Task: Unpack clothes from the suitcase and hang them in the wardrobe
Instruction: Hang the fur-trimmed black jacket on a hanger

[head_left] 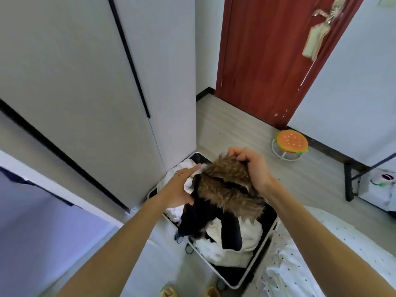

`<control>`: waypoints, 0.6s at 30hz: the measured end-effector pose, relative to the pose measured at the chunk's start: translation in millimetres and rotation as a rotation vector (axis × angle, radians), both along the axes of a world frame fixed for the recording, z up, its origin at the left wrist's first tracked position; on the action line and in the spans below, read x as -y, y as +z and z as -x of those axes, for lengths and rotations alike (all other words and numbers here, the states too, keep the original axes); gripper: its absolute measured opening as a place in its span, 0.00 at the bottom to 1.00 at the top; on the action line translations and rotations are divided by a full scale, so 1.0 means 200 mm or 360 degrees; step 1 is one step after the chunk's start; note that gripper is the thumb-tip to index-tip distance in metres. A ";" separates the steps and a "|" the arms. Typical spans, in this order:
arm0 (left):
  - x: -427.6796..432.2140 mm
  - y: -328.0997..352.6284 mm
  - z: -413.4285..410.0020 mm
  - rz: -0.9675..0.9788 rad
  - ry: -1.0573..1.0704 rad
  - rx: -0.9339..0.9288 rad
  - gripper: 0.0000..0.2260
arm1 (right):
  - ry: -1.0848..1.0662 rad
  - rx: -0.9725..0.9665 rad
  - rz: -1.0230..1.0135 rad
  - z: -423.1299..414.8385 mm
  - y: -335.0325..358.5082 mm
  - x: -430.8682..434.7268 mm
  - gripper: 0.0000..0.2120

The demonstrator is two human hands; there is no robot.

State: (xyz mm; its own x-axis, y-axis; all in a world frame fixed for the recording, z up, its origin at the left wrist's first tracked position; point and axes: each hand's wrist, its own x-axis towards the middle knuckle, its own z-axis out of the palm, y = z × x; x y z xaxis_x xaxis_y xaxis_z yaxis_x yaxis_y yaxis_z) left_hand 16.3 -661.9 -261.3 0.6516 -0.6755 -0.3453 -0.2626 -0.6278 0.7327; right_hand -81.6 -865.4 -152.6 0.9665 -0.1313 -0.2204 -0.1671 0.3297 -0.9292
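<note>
Fur-trimmed coat (231,185) atop white clothes (225,251) in suitcase (229,274): right fingers (237,153) grip it, left fingers (189,170) straight.

Tawny brown fur trim (231,185), black coat (190,219), white clothes (222,251), suitcase (229,275) lined black (rim pale silver), red-brown door (267,61), white wardrobe (85,82) with black strips, orange stool (291,141) dotted white, white cloth (321,243) with dark dots, pale wood-grain floor (235,129)

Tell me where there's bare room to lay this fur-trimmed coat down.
Bare floor lies between the suitcase, red door and burger stool. The dotted bedding on the right also looks free. The suitcase itself is crowded with white clothes under the coat.
</note>
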 end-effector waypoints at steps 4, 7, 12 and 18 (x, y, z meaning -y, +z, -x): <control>-0.36 0.23 0.30 -0.0224 0.0170 -0.0271 0.15 | 0.0253 -0.0010 0.0206 0.02 0.12 -0.29 0.07; -0.71 0.22 0.47 -0.0287 0.0408 -0.0403 0.05 | 0.0508 -0.0048 0.0482 0.09 0.15 -0.54 0.11; -1.29 0.29 0.74 -0.0180 0.0777 -0.0450 0.07 | 0.1080 -0.0118 0.1119 0.21 0.13 -0.98 0.17; -1.98 0.51 0.93 -0.0008 0.1363 -0.0154 0.06 | 0.1534 0.0034 0.1893 0.27 0.13 -1.53 0.09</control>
State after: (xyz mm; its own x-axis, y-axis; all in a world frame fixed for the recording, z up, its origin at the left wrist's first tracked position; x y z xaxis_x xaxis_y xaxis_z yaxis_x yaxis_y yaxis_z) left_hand -169.0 -266.6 -160.2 0.9032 0.0372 -0.4275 0.3667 -0.5843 0.7240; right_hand -136.4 -559.0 -127.4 0.7864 0.4436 -0.4299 0.1418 -0.8070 -0.5732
